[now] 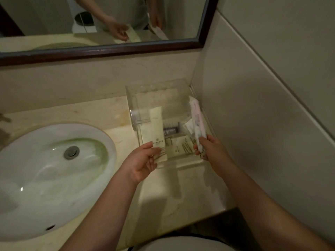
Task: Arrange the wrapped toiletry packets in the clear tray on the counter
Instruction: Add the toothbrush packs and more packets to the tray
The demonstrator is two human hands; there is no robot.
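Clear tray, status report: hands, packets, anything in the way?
Left hand holds cream packet. Right hand holds pink-white packet. Both over clear tray; more packets inside. Nothing blocking.

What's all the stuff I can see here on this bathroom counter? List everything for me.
clear tray: one, transparent, on the counter in the corner by the wall
cream packet: one, pale cream with a small emblem, held at the tray's left side
pink-and-white packet: one, held at the tray's right side
packets lying in the tray: several, cream and one dark, exact count unclear
sink: one, white oval with a metal drain, left of the tray
counter: one, beige stone
mirror: one, dark wood frame, above the counter
left hand: grips the cream packet
right hand: grips the pink-and-white packet
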